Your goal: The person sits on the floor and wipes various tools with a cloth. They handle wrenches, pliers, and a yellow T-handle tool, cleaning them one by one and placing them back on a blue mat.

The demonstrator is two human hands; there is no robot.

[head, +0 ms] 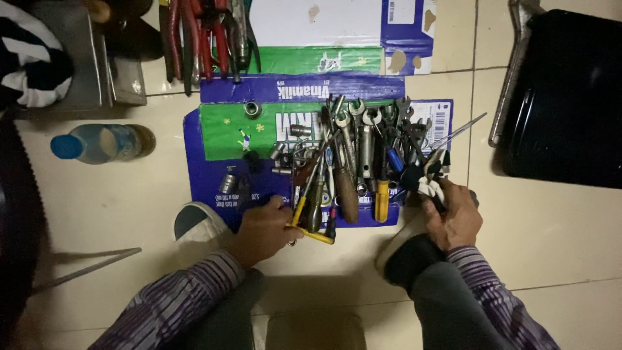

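Yellow-handled slim steel screwdriver lies low in the frame's centre, pinched in the left hand on flattened blue-green glossy cardboard. Right hand clasps black-and-white-gripped pliers beside heaped grey metal spanners.

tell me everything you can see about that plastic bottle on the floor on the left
The plastic bottle lies on its side on the pale tiled floor, blue cap pointing left. Its body is clear, with pale cloudy contents near the cap and a darker yellowish look toward the base. The cap is on. It sits left of the flattened cardboard box that carries the tools, just below a grey metal object. Neither hand touches it.
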